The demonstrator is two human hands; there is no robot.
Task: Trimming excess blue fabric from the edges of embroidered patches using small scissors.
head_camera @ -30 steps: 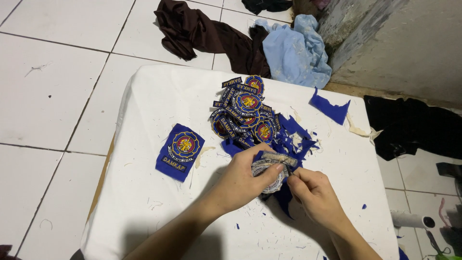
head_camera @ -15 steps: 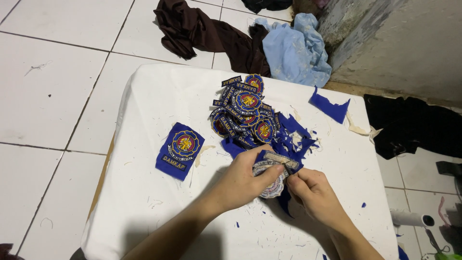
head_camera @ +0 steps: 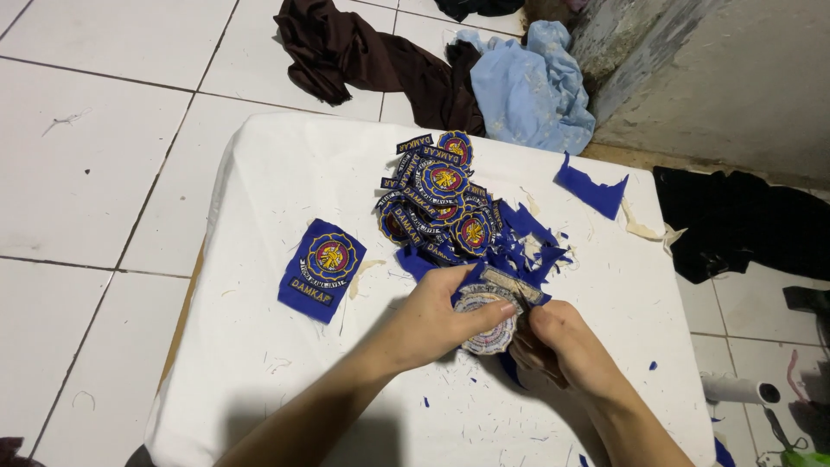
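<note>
My left hand [head_camera: 437,316] holds a round embroidered patch [head_camera: 487,322], turned pale back side up, over a table draped in white cloth [head_camera: 259,173]. My right hand [head_camera: 562,346] is closed beside it and grips a small tool whose tip touches the patch's edge; the tool itself is mostly hidden. Just beyond my hands lies a pile of cut round blue patches [head_camera: 437,203] with red and yellow centres. An uncut blue patch piece [head_camera: 322,269] lies alone to the left.
Blue fabric scraps [head_camera: 590,186] and small trimmings are scattered over the cloth. On the tiled floor behind lie a dark brown garment [head_camera: 346,52] and a light blue garment [head_camera: 527,86]. Black cloth [head_camera: 743,225] lies at the right, below a grey wall.
My hands have stayed in place; the patch has turned slightly between my fingers. Nothing else moved.
</note>
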